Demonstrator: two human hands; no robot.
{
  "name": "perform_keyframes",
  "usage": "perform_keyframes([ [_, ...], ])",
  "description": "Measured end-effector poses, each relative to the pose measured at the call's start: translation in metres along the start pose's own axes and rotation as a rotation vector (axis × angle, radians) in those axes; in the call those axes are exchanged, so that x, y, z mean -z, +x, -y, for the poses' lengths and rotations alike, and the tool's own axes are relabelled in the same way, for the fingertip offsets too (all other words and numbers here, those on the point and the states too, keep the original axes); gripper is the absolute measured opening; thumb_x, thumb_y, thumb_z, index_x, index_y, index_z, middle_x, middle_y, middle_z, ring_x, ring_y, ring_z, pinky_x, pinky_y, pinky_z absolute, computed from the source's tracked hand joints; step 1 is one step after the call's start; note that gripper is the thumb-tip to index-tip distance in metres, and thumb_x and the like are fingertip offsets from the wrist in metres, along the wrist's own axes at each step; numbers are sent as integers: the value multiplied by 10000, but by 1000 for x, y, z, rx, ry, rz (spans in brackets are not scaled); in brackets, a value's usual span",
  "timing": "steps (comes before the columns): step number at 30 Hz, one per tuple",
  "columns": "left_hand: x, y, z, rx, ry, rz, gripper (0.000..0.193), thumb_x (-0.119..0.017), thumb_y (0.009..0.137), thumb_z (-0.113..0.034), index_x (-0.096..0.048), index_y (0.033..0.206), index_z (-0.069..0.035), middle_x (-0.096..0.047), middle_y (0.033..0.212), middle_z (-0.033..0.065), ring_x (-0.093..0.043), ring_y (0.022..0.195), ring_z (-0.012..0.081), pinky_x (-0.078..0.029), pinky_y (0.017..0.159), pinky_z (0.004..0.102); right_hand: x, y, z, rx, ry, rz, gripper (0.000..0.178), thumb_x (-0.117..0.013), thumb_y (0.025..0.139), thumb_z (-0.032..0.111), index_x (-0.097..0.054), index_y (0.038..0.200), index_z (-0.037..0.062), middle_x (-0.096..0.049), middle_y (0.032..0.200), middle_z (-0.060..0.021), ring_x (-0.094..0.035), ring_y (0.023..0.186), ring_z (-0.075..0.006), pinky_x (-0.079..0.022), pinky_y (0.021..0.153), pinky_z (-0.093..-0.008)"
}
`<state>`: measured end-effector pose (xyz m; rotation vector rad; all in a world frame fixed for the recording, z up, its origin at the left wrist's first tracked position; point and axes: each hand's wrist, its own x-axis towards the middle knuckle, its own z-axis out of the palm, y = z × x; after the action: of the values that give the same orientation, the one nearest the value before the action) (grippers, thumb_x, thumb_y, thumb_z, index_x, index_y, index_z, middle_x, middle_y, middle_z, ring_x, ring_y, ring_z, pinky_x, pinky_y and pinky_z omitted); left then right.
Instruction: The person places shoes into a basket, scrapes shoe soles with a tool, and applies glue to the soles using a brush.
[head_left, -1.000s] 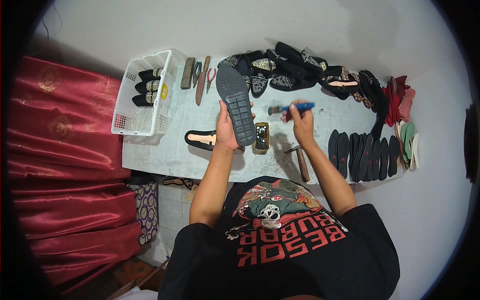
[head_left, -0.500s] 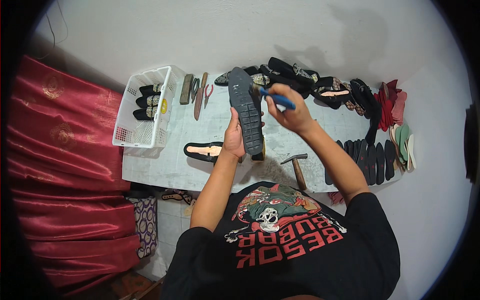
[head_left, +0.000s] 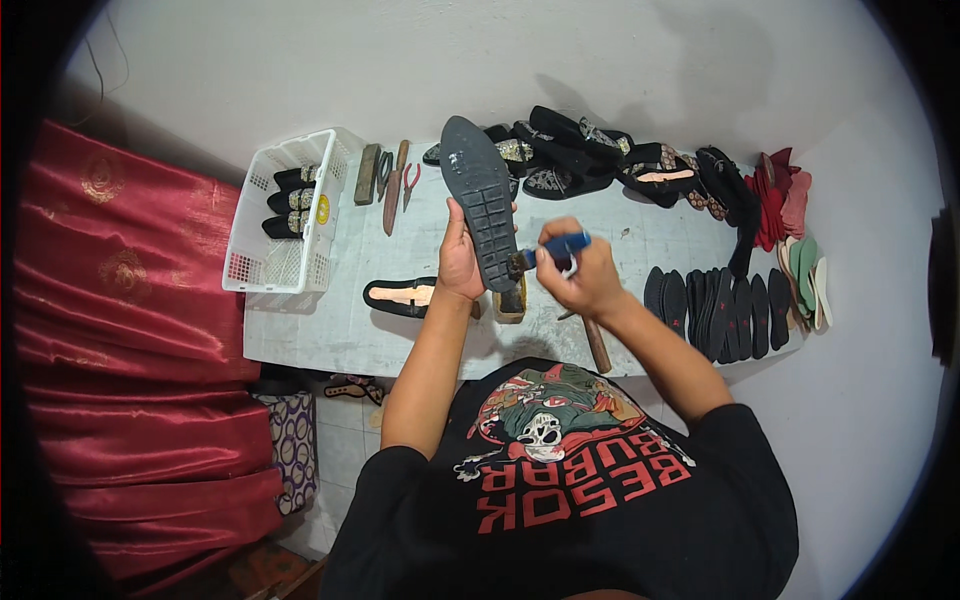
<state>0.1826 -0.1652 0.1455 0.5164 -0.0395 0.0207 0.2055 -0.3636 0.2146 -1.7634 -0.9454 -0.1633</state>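
My left hand (head_left: 460, 258) is closed round the left edge of a black shoe sole (head_left: 478, 185), tilted with its grid-patterned tread facing me and its toe pointing away. Whether an upper is behind it, I cannot tell. In my right hand (head_left: 585, 270) is a brush (head_left: 560, 250) with a blue handle. Its dark bristles are at the right edge of the sole near the heel end. Just under that end sits a small yellowish container (head_left: 511, 305), partly covered by the sole. Left of my left wrist lies a black shoe (head_left: 398, 297) with a tan inside.
A hammer (head_left: 597, 345) lies by my right forearm. Pliers (head_left: 411, 184) and a wooden-handled knife (head_left: 392, 200) lie near a white basket (head_left: 283, 262) holding several black shoes. More shoes (head_left: 570, 150) pile along the wall. Black insoles (head_left: 722, 315) line the right side.
The brush has moved from the upper right edge of the sole down toward its heel end. My left hand and the sole have shifted slightly left. More of the small container shows.
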Motion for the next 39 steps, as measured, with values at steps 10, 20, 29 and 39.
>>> perform_keyframes([
  [10,-8,-11,22,81,-48,60,626,-308,1096,-564,-574,1365,-65,-705,1168,102,-712,966,214,-600,816,350,29,93,6,85,-84,-102,147,-663,935,118,-565,983,19,-583,625,-121,-608,525,-283,-465,529,-370],
  [20,13,-3,13,-50,-223,90,636,-315,1098,-555,-532,1425,-55,-705,1170,158,-723,947,272,-621,835,404,-9,-15,6,435,-249,47,351,-764,806,51,-547,1081,78,-614,821,-101,-581,683,-308,-466,583,-424],
  [29,-17,-1,2,-63,-288,33,656,-324,1078,-604,-575,1362,-69,-708,1170,144,-735,961,290,-638,770,416,6,-19,21,212,-88,-37,279,-730,851,32,-560,1072,41,-634,819,-140,-640,677,-343,-511,608,-419],
  [39,-30,-12,-2,-146,-194,-23,655,-319,1079,-602,-577,1368,-73,-712,1151,136,-735,943,267,-642,760,386,8,-39,40,138,-93,63,179,-699,877,70,-586,1010,29,-650,797,-139,-664,641,-302,-527,613,-388],
])
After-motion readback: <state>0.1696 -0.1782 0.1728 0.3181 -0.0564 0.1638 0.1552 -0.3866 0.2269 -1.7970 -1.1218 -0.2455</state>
